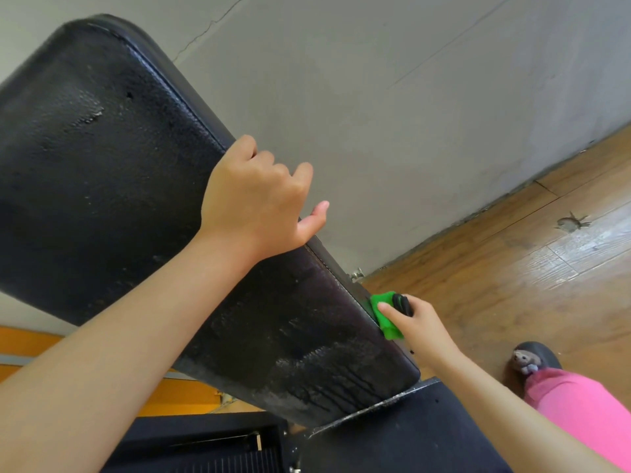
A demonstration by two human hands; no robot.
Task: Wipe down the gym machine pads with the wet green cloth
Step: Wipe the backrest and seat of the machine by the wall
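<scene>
Fingers [392, 312] of the right hand [421, 322] are pinched on the green cloth [386, 319], held against the back pad [102, 172] edge at 4 o'clock. Left hand [254, 203] is hooked over that edge. Face is streaked wet, probably done; seat pad [409, 435] at 6 o'clock looks dry.

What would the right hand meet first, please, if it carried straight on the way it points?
Probably the back pad's side edge; the right hand holds the green cloth against it, though depth is unclear.
</scene>
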